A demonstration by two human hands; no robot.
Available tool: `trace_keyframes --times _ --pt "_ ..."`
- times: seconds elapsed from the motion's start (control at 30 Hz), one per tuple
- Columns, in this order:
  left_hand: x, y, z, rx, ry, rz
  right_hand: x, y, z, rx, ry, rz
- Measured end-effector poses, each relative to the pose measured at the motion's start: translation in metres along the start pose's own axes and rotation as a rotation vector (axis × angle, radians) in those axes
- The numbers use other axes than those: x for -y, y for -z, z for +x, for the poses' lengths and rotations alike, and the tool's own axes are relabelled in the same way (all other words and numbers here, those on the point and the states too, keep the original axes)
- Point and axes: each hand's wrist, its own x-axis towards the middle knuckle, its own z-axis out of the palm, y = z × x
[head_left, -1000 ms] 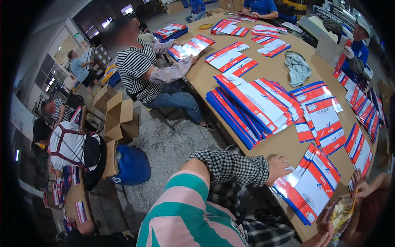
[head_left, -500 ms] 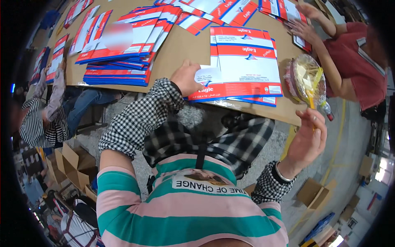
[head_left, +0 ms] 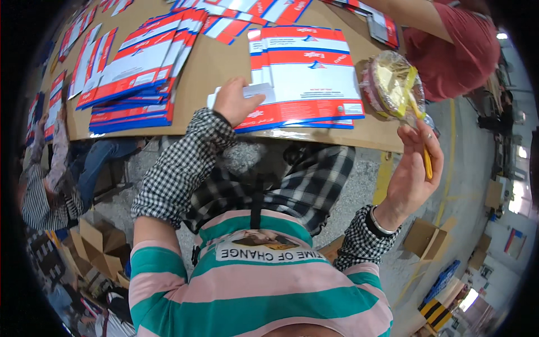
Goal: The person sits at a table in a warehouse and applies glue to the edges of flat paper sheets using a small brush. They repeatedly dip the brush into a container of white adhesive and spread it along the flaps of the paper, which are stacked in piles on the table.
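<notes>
"Counts?"
"One yellow handle [head_left: 428, 163], pinched in the right hand [head_left: 411, 178]; left hand [head_left: 232, 103] on several tabletop [head_left: 222, 64] cartons [head_left: 311, 77], its grip unclear."
"Around?"
"One plastic-wrapped bowl [head_left: 370, 91] beside them, one red sleeve [head_left: 470, 51] beyond."

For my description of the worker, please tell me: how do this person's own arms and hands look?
The left hand and right hand are gloveless. Black-and-white checked sleeve covers wrap both forearms, below pink-and-green striped shirt sleeves. A silver bangle circles the right wrist.
</notes>
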Motion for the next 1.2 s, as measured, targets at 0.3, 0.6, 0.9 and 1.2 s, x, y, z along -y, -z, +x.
trace_keyframes --times 0.3,0.6,0.9,1.2 --pt "0.001 -0.014 0.012 -0.244 0.208 -0.028 -0.025 0.03 0.063 -0.287 -0.1 -0.441" --pt "0.02 -0.021 0.015 -0.144 0.175 -0.178 -0.155 0.053 0.12 -0.037 -0.27 -0.82" --pt "0.029 -0.018 0.019 -0.028 0.268 -0.412 -0.137 0.058 0.132 -0.033 -0.458 -0.624" --pt "0.022 -0.016 0.029 -0.094 0.403 -0.32 -0.104 0.056 0.129 -0.048 -0.489 -0.325"
